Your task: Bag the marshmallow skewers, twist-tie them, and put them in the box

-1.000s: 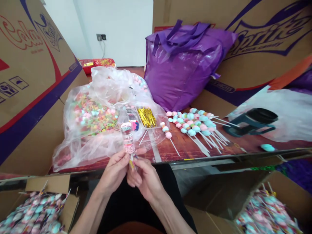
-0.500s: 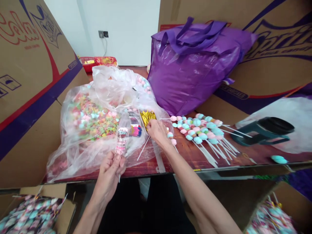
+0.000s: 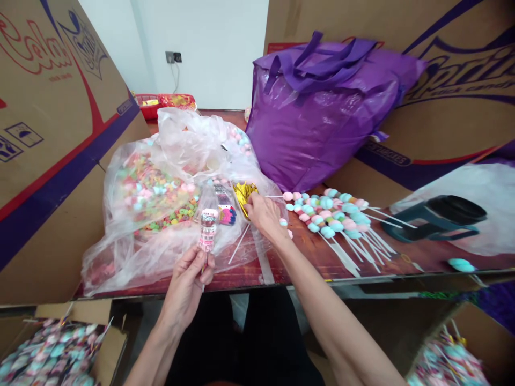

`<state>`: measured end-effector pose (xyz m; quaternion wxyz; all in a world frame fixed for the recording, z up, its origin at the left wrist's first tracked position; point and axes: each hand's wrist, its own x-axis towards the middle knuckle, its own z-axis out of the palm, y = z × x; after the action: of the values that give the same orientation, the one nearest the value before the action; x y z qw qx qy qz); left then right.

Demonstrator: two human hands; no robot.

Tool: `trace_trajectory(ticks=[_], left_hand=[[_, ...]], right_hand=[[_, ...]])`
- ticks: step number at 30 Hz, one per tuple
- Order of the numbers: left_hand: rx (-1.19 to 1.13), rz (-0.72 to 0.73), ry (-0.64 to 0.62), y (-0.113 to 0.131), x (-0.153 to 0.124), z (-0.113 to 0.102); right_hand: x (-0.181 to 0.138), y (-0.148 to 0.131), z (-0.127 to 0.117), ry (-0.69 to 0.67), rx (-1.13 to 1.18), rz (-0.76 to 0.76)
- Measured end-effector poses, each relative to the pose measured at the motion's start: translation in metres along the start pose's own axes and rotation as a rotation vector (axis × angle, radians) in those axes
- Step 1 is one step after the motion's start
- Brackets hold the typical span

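My left hand (image 3: pixel 190 281) is closed round the bottom of a marshmallow stick (image 3: pixel 207 233) in a clear printed wrapper, held upright above the table's front edge. Its white stick pokes out below the fingers. My right hand (image 3: pixel 263 214) reaches to a bundle of gold twist ties (image 3: pixel 244 195), its fingertips pinched at the bundle's right side. How many ties they grip is hidden. Left of the bundle lies a stack of printed wrappers (image 3: pixel 226 214). A bare white stick (image 3: pixel 238 245) rests just in front.
A clear plastic bag of gummy candies (image 3: pixel 164 206) spreads over the left of the table. Unwrapped marshmallow sticks (image 3: pixel 325 212) lie in a pile at right, beside a teal mug (image 3: pixel 418 220). Behind stands a purple bag (image 3: pixel 317 123). Boxes of finished sticks (image 3: pixel 52 348) sit below.
My left hand and the wrapped stick have shifted slightly right and down in view. The wrapper's loose top stands out less. My right hand stays at the gold twist ties.
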<state>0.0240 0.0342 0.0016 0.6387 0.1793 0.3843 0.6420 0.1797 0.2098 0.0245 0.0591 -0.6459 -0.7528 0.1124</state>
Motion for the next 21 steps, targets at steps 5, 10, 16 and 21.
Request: trace_trajectory(ticks=[5, 10, 16, 21], left_hand=[[0.01, 0.0, 0.014, 0.001, -0.003, 0.003], [0.014, -0.018, 0.072, 0.0, 0.001, 0.003], [0.07, 0.024, 0.117, -0.007, 0.001, 0.012], [0.088, 0.058, 0.157, -0.005, -0.002, 0.016]], right_hand=[[0.003, -0.004, 0.001, -0.028, 0.001, 0.023], [0.001, 0.004, -0.002, -0.002, 0.02, 0.039], [0.011, 0.005, -0.001, 0.013, 0.05, 0.048], [0.017, 0.0, 0.006, -0.005, 0.098, 0.055]])
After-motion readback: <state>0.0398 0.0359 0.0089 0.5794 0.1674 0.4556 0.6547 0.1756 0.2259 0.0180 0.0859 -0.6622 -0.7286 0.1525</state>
